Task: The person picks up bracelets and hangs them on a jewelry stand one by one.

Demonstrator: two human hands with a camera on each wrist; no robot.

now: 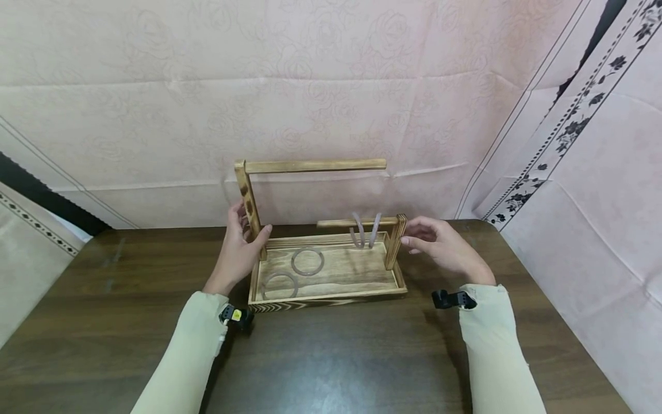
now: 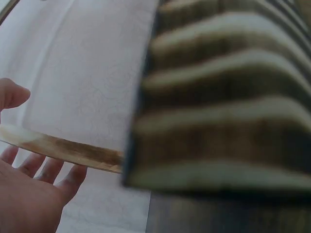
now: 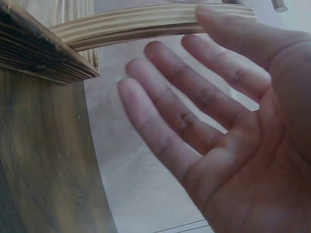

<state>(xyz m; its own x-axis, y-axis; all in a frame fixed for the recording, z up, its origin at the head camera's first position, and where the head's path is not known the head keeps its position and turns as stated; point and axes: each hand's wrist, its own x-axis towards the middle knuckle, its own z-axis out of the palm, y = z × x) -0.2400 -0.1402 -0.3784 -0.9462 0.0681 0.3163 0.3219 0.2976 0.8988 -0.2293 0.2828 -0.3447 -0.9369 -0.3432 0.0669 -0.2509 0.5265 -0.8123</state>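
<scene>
Left hand (image 1: 238, 251) is loosely cupped around the tall post (image 1: 249, 198), thumb on one side and fingers on the other, not really clamped; can't tell how firmly it touches, if at all. Right hand (image 1: 439, 241) is relaxed with the fingers apart, just beside the short post (image 1: 394, 247), nothing in its grasp. Both posts belong to a wooden stand (image 1: 351, 280) with a shallow tray base, sitting near the far edge of the surface (image 1: 320, 356), between its two far corners. A long bar (image 1: 315, 166) and a short bar (image 1: 336, 223) stick inward, each joined at one end only. Two pale rings (image 1: 374, 230) hang on the short one, and two more thin rings (image 1: 308, 274) lie flat in the tray. My guess: it's light, stiff, not slippery, and those one-ended bars are the weak spots, so I'd take it low on both posts or by the tray ends and keep it level, since the loose rings would probably slide. The surface is dark wood grain with a bit of shine up front. Behind it there's pale rose-patterned cloth (image 1: 331, 115), with a black floral border (image 1: 574, 132) over on the right.
</scene>
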